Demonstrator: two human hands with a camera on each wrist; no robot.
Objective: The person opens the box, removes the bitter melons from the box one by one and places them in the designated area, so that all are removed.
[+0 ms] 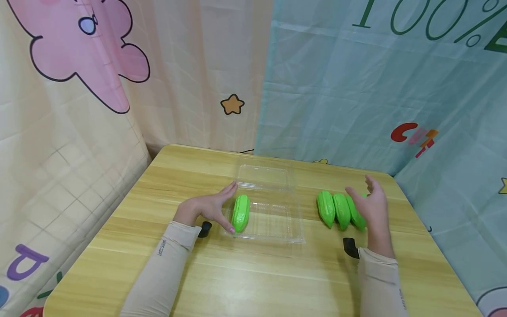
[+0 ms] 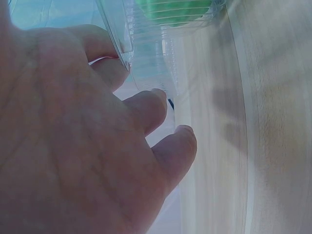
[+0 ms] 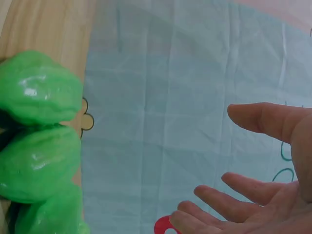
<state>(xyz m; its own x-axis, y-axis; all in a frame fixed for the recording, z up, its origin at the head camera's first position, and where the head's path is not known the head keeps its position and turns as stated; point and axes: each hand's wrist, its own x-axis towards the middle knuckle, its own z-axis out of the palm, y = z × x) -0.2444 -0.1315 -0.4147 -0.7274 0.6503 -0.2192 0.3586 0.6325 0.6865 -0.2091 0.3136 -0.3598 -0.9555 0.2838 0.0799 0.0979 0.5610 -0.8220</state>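
A clear plastic box [image 1: 273,237] with its lid [image 1: 263,169] folded back lies on the table. Along its left side is one green star fruit [image 1: 240,213], ridged and glossy. My left hand [image 1: 211,207] holds the box by that side, thumb at the near corner and fingers toward the hinge. In the left wrist view, its fingers [image 2: 109,73] are at the clear rim. On the right, my raised right hand [image 1: 372,204] has its thumb and fingers spread, holding nothing. It is beside a row of green star fruits [image 1: 325,209], partly covering the rightmost one.
Everything lies on a wooden table [image 1: 253,277] with rounded corners. Printed curtains [image 1: 317,88] hang close behind it and at both sides. A black wrist mount [image 1: 350,247] sticks out at the right sleeve, and another [image 1: 204,229] at the left one.
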